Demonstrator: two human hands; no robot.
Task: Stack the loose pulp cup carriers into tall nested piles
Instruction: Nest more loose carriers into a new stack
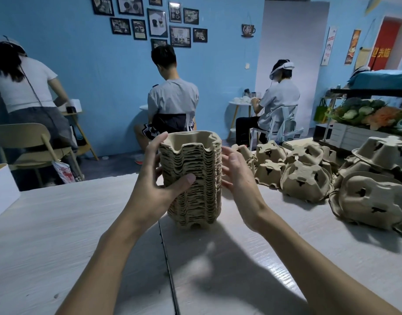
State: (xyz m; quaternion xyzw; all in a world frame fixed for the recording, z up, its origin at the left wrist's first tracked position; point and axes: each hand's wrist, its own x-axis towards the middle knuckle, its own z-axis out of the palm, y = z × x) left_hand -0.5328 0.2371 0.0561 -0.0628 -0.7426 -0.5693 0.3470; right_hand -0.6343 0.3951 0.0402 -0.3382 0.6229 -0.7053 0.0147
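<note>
Pale tabletop (59, 235) bears one tall nested pile (193, 185) of pulp carriers standing between the two hands. The left hand (159, 180) grips its side with the thumb curled across the front, while the right hand (237, 171) is spread with loose fingers just beside the opposite side, contact unclear. One pile looks well built, yet I judge much is left, since many loose carriers (305, 180) lie upside down in a heap to the right of and beyond the right hand.

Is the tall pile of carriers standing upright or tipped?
Upright: the pile stands with its base on the table, left hand gripping its side.
</note>
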